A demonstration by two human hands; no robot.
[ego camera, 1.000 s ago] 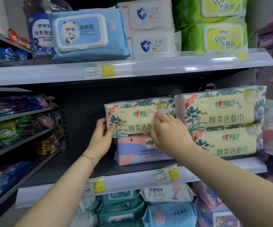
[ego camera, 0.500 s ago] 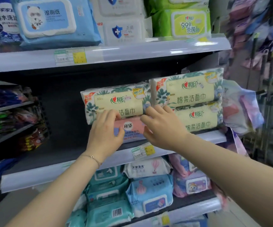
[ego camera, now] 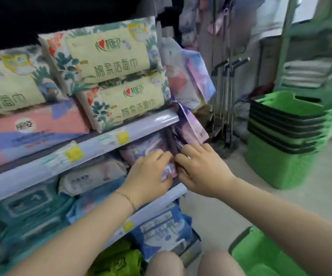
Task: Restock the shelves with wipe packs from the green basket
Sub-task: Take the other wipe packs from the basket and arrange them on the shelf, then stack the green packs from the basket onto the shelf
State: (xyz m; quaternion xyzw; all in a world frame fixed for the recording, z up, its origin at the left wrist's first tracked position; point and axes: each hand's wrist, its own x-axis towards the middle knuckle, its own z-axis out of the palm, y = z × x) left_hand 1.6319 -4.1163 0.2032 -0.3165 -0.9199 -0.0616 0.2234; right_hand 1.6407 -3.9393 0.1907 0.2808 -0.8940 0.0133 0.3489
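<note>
Purple pack is gripped by left hand and right hand at shelf end. Green basket lies below the shelf, nearer the right hand.

Pale grey floor, blurred. At the left, store shelving with light grey front rails and yellow price tags. Further right, a stack of green baskets on the floor, before a green rack holding folded white cloth. Between them, metal poles with dark grips, near a pale wall. Soft, even light.
</note>
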